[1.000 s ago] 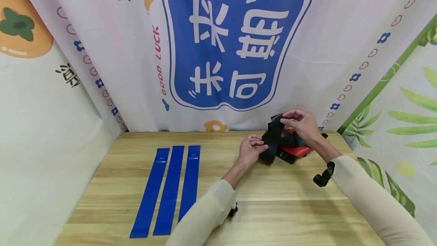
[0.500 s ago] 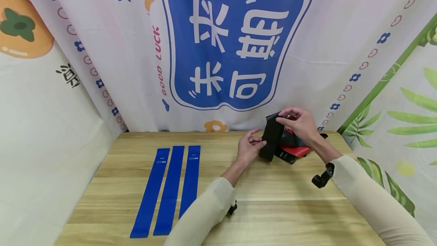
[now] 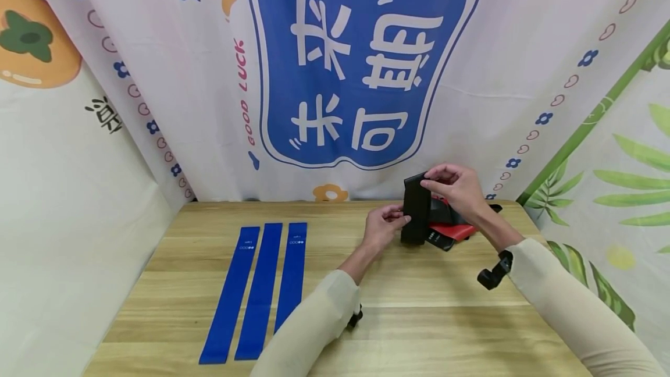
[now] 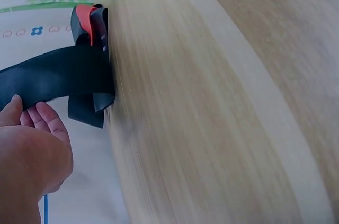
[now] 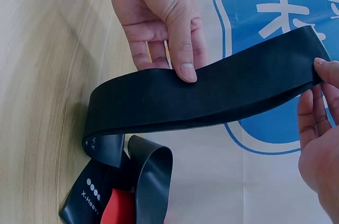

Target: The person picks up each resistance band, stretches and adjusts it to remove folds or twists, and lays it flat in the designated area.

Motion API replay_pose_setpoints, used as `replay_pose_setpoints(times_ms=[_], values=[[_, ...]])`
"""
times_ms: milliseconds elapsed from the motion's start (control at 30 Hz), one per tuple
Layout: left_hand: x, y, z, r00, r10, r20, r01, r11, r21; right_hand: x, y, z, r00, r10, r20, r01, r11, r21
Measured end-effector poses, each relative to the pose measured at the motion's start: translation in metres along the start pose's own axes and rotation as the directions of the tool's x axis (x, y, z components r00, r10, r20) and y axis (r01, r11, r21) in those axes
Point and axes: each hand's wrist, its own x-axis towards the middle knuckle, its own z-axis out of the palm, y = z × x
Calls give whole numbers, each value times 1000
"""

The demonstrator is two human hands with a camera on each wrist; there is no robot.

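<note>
A black resistance band [image 3: 417,211] is held up on a slant over the back right of the table. My right hand [image 3: 459,189] pinches its upper end between thumb and fingers. Lower down, my left hand [image 3: 380,229] has its thumb on the near face and its fingers behind; the right wrist view shows that thumb lying across the band's edge. The band's lower end curls round in a loop [image 4: 100,99] close to the tabletop. Just beside it lies a pile with a red band [image 3: 454,231] and a black band marked X-Heavy [image 5: 87,192].
Three blue bands lie lengthwise side by side on the left of the wooden table [image 3: 173,284]: a left one [image 3: 230,295], a middle one [image 3: 260,290] and a right one [image 3: 292,272], partly covered by my left sleeve. A printed curtain [image 3: 209,179] hangs behind the table.
The black band was twisted and folded and now hangs flatter and straighter. My right hand has shifted slightly left and up with its end; my left fingers spread, then closed in again.
</note>
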Motion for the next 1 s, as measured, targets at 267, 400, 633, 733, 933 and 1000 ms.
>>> replay_pose_setpoints(times_ms=[267, 400, 633, 733, 933, 1000], values=[[-1, 6, -4, 1000, 9, 12, -9, 1000, 18, 0, -13, 3, 1000, 21, 15, -22, 998, 52], [-2, 11, -7, 999, 39, 4, -40, 998, 49, 0, -18, 3, 1000, 31, -3, -31, 997, 73], [-2, 17, -12, 995, 95, -5, -94, 992, 81, 3, -26, 3, 998, 53, -41, -49, 993, 107], [-3, 20, -12, 995, 104, -4, -104, 994, 40, 4, -29, 2, 996, 59, -62, -50, 990, 130], [-5, 25, -13, 989, 148, 22, -147, 988, -37, 7, -34, 1, 993, 67, -94, -47, 978, 204], [-8, 28, -14, 986, 164, 31, -163, 986, -16, 8, -36, 1, 993, 65, -94, -38, 964, 264]])
